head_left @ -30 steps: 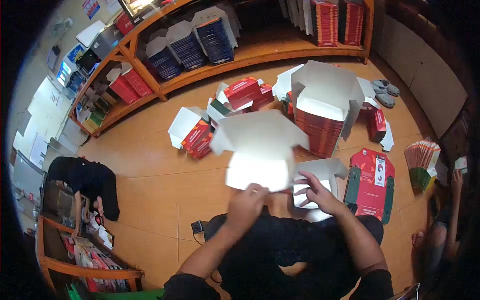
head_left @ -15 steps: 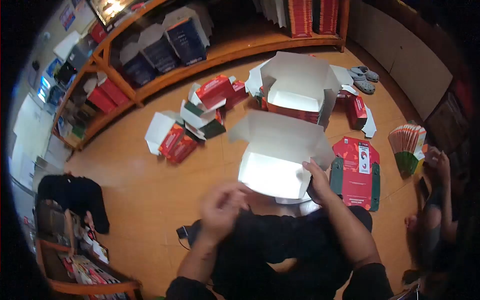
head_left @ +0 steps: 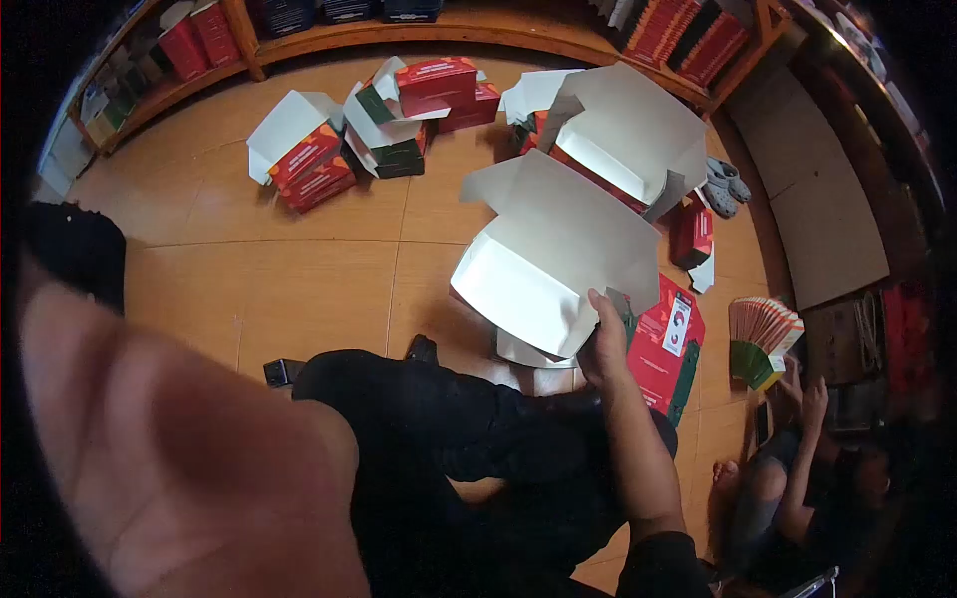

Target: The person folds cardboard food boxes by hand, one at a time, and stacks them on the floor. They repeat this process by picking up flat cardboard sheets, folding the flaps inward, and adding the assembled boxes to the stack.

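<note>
My right hand grips the right side of an open carton, thumb inside the wall and fingers outside. The carton has a white interior, and its lid stands raised at the back. My left hand looms very large and blurred at the left, close to the camera and away from the carton; its fingers cannot be made out. Partly covered by the carton's right side, a flat red and green carton blank lies on the floor. Just behind, another open carton sits on top of others.
Red and green cartons lie at the back left, with another red carton at the right. Grey clogs stand near the wall. A person sits at the right beside fanned carton blanks. Wooden shelves line the back.
My left hand has left the carton's near left side and come up close to the camera. The view has turned and dipped. My right hand keeps hold of the carton, which appears more tilted.
</note>
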Demonstrator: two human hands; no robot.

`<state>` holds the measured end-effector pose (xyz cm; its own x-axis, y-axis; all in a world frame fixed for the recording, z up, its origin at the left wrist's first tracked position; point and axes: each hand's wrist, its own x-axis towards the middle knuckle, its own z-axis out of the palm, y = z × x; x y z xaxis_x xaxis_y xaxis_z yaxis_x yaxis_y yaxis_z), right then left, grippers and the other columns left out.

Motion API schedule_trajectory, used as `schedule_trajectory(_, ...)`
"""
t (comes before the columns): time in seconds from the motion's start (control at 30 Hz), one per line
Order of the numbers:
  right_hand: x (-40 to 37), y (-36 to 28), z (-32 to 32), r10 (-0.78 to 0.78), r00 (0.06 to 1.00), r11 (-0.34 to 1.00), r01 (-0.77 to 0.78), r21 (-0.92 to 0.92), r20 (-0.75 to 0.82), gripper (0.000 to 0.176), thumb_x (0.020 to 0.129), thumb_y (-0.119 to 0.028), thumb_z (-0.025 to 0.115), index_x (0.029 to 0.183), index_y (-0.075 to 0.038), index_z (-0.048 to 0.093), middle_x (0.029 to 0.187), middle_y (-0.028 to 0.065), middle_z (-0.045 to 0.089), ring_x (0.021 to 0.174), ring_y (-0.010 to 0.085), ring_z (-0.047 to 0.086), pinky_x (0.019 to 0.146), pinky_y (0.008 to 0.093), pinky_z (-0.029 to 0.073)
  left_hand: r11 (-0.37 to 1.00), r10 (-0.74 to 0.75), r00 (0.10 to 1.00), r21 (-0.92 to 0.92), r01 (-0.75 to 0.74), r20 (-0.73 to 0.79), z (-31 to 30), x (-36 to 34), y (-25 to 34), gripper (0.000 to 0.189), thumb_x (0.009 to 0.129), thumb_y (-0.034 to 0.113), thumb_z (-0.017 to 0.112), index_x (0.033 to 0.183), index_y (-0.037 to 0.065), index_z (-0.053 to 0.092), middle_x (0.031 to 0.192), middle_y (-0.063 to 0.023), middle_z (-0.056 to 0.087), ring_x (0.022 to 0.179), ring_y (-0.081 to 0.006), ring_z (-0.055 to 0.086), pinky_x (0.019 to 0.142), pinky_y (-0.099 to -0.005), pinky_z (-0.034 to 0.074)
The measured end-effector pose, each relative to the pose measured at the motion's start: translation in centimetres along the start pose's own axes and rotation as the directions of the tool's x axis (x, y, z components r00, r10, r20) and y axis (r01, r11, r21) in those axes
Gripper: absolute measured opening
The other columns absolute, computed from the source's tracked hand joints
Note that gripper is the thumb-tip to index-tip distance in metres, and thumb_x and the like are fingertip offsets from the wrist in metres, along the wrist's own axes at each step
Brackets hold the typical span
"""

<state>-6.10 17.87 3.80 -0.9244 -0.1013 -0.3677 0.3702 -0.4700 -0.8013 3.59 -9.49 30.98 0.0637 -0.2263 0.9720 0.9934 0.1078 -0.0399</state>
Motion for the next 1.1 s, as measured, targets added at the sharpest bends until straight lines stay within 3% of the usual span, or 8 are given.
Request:
schedule_trajectory(0.2, -0.8, -0.6, 1.0, 0.002, 0.999, 1.0, -0.002, -0.001, 0.033, 0.048, 0.091, -0.034, 0.06, 0.126, -0.004, 0.046, 0.118, 0.0128, 0.056, 0.111, 0.027, 0.056, 0.1, 0.0414, 0.042, 0.999, 0.04, 0.999, 0.011, -0.04, -0.016, -1.1, 0.3, 1.8, 0.047, 0.094, 0.036, 0.059, 0.124, 0.0, 0.055, 0.13, -0.028, 0.051, 0.11, -0.036, 0.059, 0.082, -0.0436, 0.055)
schedule_trajectory(0.3, -0.6, -0.6, 0.8, 0.002, 0.999, 0.999, -0.004, 0.046, 0.043, 0.046, 0.094, -0.025, 0.057, 0.131, -0.001, 0.045, 0.122, 0.0126, 0.054, 0.114, 0.025, 0.055, 0.101, 0.0388, 0.042, 0.998, 0.057, 0.998, 0.007, -0.057, -0.013, -1.9, 0.5, 2.2, 0.046, 0.094, 0.035, 0.058, 0.124, 0.0, 0.055, 0.128, -0.0272, 0.051, 0.109, -0.0353, 0.059, 0.082, -0.0431, 0.055)
schedule_trajectory(0.4, -0.6, -0.4, 0.8, 0.003, 0.999, 0.999, -0.005, 0.042, 0.046, 0.059, 0.093, -0.025, 0.06, 0.14, 0.001, 0.036, 0.13, 0.0146, 0.051, 0.121, 0.0268, 0.051, 0.104, 0.0395, 0.04, 0.997, 0.079, 0.997, 0.01, -0.079, -0.005, -2.5, 0.5, 2.6, 0.045, 0.094, 0.034, 0.058, 0.123, 0.001, 0.055, 0.127, -0.0264, 0.051, 0.109, -0.0346, 0.059, 0.082, -0.0426, 0.055)
schedule_trajectory(0.5, -0.2, 0.0, 0.1, 0.014, 1.0, 1.0, -0.014, -0.027, 0.005, 0.051, 0.09, -0.033, 0.06, 0.131, -0.005, 0.045, 0.123, 0.0119, 0.055, 0.117, 0.0262, 0.054, 0.103, 0.0399, 0.041, 0.997, 0.071, 0.997, 0.023, -0.071, -0.003, -2.5, 0.5, 2.8, 0.043, 0.094, 0.032, 0.058, 0.123, 0.001, 0.054, 0.126, -0.0256, 0.051, 0.109, -0.0338, 0.059, 0.082, -0.0422, 0.054)
schedule_trajectory(0.63, 0.0, 0.3, 0.0, -0.009, 0.999, 1.0, 0.008, -0.019, -0.049, 0.052, 0.091, -0.033, 0.06, 0.132, -0.005, 0.045, 0.123, 0.0117, 0.055, 0.116, 0.0269, 0.054, 0.103, 0.0398, 0.04, 0.997, 0.072, 0.997, 0.02, -0.071, -0.012, -2.4, 0.6, 2.5, 0.042, 0.093, 0.031, 0.058, 0.123, 0.002, 0.054, 0.125, -0.0246, 0.052, 0.108, -0.0329, 0.058, 0.082, -0.0416, 0.054)
schedule_trajectory(0.7, -0.3, -0.1, 0.4, -0.001, 1.0, 1.0, 0.001, -0.005, 0.017, 0.052, 0.091, -0.032, 0.06, 0.132, -0.005, 0.045, 0.123, 0.0116, 0.055, 0.116, 0.0273, 0.054, 0.104, 0.0401, 0.04, 0.997, 0.072, 0.997, 0.011, -0.072, -0.009, -2.6, 0.5, 2.4, 0.041, 0.093, 0.03, 0.058, 0.123, 0.002, 0.053, 0.124, -0.0241, 0.052, 0.108, -0.0324, 0.058, 0.082, -0.0413, 0.054)
schedule_trajectory(1.03, -0.2, -0.3, 0.1, -0.018, 1.0, 0.999, 0.018, -0.028, 0.008, 0.048, 0.093, -0.029, 0.058, 0.131, -0.004, 0.045, 0.119, 0.0114, 0.056, 0.113, 0.0255, 0.055, 0.101, 0.0399, 0.042, 0.998, 0.06, 0.998, -0.012, -0.06, -0.004, -2.3, 0.3, 2.5, 0.037, 0.093, 0.025, 0.058, 0.122, 0.003, 0.052, 0.121, -0.0214, 0.052, 0.106, -0.03, 0.057, 0.082, -0.0398, 0.053)
schedule_trajectory(1.1, -0.2, -0.3, 0.2, 0.012, 0.999, 1.0, -0.013, 0.001, 0.052, 0.082, 0.091, -0.027, 0.063, 0.149, 0.007, 0.016, 0.139, 0.0183, 0.043, 0.126, 0.0271, 0.047, 0.107, 0.0386, 0.037, 0.998, 0.06, 0.998, -0.008, -0.06, -0.009, -2.6, 0.2, 2.4, 0.037, 0.093, 0.025, 0.058, 0.122, 0.003, 0.052, 0.12, -0.0209, 0.052, 0.106, -0.0295, 0.057, 0.082, -0.0395, 0.053)
